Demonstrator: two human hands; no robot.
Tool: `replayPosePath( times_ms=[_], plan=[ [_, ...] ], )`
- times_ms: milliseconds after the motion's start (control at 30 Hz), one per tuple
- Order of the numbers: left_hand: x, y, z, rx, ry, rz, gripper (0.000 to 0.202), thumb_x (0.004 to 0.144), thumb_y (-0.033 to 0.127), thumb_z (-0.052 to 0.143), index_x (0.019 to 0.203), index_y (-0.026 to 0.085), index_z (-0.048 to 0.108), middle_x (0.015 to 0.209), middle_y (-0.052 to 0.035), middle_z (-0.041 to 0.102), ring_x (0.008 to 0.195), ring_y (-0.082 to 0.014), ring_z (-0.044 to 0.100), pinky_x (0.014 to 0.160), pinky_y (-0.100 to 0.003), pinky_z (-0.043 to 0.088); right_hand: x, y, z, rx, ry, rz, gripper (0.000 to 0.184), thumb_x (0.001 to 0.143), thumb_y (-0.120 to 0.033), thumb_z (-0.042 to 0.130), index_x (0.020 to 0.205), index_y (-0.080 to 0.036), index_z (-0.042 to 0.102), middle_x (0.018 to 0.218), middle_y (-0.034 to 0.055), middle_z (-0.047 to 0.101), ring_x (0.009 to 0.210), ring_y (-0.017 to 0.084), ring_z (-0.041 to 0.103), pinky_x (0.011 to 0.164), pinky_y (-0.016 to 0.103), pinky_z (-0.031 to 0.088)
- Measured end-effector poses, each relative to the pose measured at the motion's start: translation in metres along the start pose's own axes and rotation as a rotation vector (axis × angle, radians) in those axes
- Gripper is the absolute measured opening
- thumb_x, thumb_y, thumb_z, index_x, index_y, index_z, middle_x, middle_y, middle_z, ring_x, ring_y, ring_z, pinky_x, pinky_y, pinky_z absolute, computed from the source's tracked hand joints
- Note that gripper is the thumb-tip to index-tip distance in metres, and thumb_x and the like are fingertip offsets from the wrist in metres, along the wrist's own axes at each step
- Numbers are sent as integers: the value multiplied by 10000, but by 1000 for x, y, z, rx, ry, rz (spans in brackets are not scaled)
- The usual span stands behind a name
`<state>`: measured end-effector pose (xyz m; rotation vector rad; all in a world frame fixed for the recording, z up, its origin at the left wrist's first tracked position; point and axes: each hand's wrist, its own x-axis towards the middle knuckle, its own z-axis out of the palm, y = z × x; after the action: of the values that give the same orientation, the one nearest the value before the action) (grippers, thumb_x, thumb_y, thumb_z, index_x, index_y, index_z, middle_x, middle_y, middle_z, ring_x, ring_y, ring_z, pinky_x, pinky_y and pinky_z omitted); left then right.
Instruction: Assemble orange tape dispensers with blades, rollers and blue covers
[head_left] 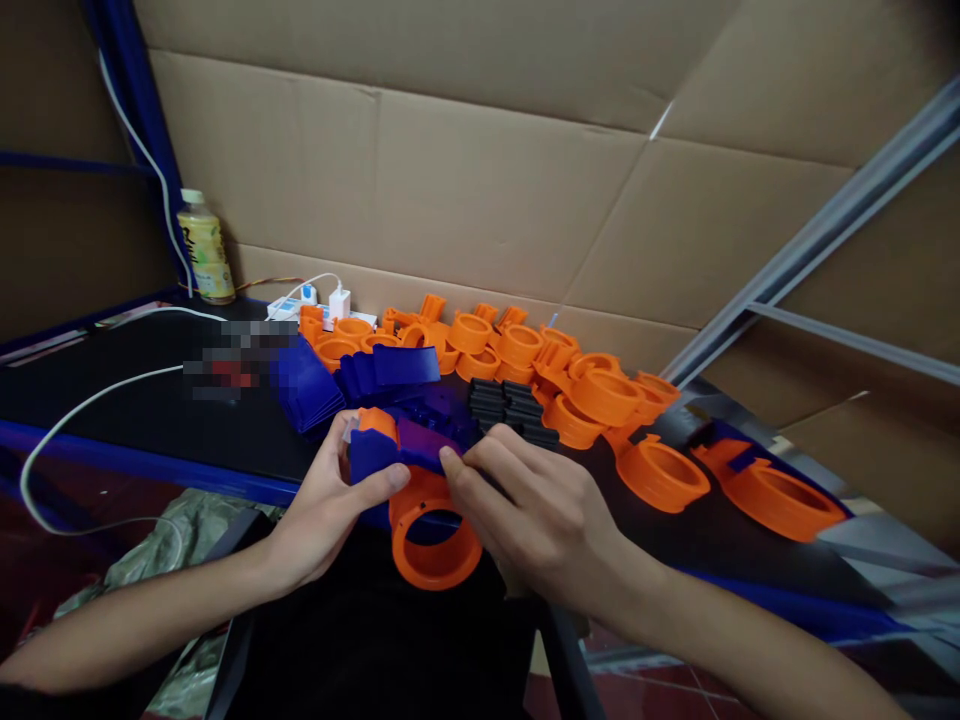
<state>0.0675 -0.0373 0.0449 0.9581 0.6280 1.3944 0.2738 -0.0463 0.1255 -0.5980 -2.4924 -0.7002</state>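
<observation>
My left hand point(330, 500) is wrapped round the handle end of an orange plastic ring part point(437, 575), thumb on top. Its open ring hangs down over my lap, near the table's front edge. A thin blue plastic sheet point(424, 443) lies along the handle, with a bend down at the left end. My right hand point(532, 500) is closed, thumb and fingertips pressed on the right end of this sheet. What lies under the right fingers is hidden. Just beyond are fanned blue sheets point(307, 385) and a stack of black ribbed pieces point(510, 405).
Several orange ring parts point(607, 395) are piled along the back and right of the black table point(135, 390). A drink bottle point(204, 248) and a power strip point(360, 318) with white cables stand at the back left. Cardboard walls point(450, 180) and a metal frame point(817, 230) enclose the table.
</observation>
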Motion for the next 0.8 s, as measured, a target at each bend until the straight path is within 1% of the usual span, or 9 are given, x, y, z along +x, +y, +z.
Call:
replayPosePath(
  times_ms=[67,167,200,267,367,433,500,633,800],
  plan=[
    [-2,0,0,-15,13,21,295,811,248,778,1055,243,611,954,9,599,894,-145,579,837,-264,489,0,-3,-3,174,-39,70,162,938,-220,635,1034,-104,696,888,84,639,807,167,578,671,287,500],
    [-6,1,-1,7,-35,59,335,823,255,757,1131,250,623,994,-13,604,911,-167,576,834,-278,495,2,-3,-4,504,-76,312,268,937,-333,651,1170,-199,665,1107,77,654,986,178,607,837,310,524],
    [-8,1,-2,29,-64,71,375,819,254,758,1167,253,618,1011,-23,611,913,-177,576,829,-285,497,3,-2,-2,613,-71,415,276,940,-334,647,1191,-219,653,1115,66,653,981,168,608,835,301,523],
    [-12,3,-3,75,-125,100,443,802,260,768,1214,258,603,1008,-34,617,885,-185,573,789,-285,501,7,0,5,853,-56,612,243,934,-336,653,1148,-220,653,1000,36,655,855,135,599,735,257,508],
    [-19,9,-4,158,-180,139,541,754,276,808,1241,285,573,983,-23,605,837,-178,563,740,-272,492,10,1,17,1262,-23,801,213,874,-377,724,944,-187,658,797,-13,586,669,90,509,590,208,420],
    [-21,14,-3,251,-190,185,652,675,266,863,1249,288,553,993,-22,599,831,-182,565,751,-283,490,9,-2,23,1463,-1,866,244,833,-386,766,864,-176,647,765,-23,559,655,79,483,586,199,390],
    [-20,18,-1,291,-196,221,689,600,289,900,1208,261,578,1019,-37,592,874,-211,571,784,-308,492,7,-5,27,1563,27,917,260,819,-392,779,839,-171,643,765,-23,554,664,78,478,601,197,384],
    [-16,23,1,300,-245,270,651,519,313,930,1107,233,660,1014,-52,567,909,-247,565,797,-338,492,0,-12,30,1614,91,939,273,796,-385,801,845,-164,647,781,-15,560,674,83,481,607,199,386],
    [-12,25,-1,284,-319,241,638,502,258,938,1092,232,697,1011,-65,595,893,-264,592,833,-382,488,-4,-12,36,1597,123,904,277,790,-354,810,791,-158,613,756,-25,553,664,79,492,627,200,413]
  ],
)
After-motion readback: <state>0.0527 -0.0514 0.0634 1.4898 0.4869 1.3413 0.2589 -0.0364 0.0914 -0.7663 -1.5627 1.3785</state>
